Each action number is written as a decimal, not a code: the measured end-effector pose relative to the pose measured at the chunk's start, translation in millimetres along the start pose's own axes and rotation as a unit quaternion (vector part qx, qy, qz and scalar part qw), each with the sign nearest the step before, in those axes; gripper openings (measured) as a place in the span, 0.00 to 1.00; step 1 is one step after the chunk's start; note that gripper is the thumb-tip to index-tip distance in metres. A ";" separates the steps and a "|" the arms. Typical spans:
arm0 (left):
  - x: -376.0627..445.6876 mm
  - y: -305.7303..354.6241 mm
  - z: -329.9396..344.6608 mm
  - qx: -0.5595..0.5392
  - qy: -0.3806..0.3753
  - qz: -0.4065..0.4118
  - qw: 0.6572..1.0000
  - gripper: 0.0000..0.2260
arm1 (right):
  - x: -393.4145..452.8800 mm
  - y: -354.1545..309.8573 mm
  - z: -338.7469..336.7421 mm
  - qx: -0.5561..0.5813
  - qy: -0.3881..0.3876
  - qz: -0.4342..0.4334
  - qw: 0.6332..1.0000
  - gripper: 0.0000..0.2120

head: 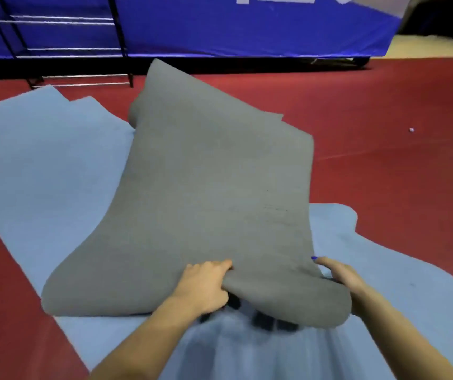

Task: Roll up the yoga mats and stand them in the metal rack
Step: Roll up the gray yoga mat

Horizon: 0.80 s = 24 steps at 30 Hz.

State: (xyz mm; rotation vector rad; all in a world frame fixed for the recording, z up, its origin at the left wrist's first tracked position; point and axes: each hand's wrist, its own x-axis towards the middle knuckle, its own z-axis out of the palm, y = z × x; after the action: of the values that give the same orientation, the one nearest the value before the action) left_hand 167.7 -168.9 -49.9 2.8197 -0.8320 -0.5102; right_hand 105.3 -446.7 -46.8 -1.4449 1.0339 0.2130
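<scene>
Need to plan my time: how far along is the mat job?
Early. Done: nothing; the metal rack holds no mats. In hand: both the left hand and right hand grip the near edge of the grey mat, starting its roll. Left: finish it, roll the blue mats underneath, stand all in the rack.

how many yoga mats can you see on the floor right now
2. A grey mat lies on top, its near end gripped by both hands. A blue mat is spread flat beneath it. More may be hidden underneath.
</scene>
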 end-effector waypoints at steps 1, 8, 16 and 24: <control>-2.8 -0.3 3.7 0.026 0.015 0.003 1.000 0.23 | 0.1 24.5 0.0 0.027 0.000 0.022 0.999 0.25; -56.9 -26.9 51.6 0.173 0.172 0.208 0.947 0.30 | -50.0 57.7 6.8 0.255 -0.117 0.076 0.957 0.10; -79.2 -20.6 76.0 0.132 0.069 0.020 0.989 0.44 | -81.0 78.5 63.3 0.359 -0.062 0.035 0.931 0.09; -49.5 9.3 34.7 0.087 0.039 0.093 0.991 0.30 | -100.7 78.5 124.1 0.386 0.112 -0.084 0.912 0.09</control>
State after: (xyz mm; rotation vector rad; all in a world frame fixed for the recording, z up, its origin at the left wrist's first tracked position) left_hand 111.3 -151.3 -66.2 2.8519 -1.1613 -0.3113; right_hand 49.0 -278.2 -58.4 -0.8273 1.0061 -0.4610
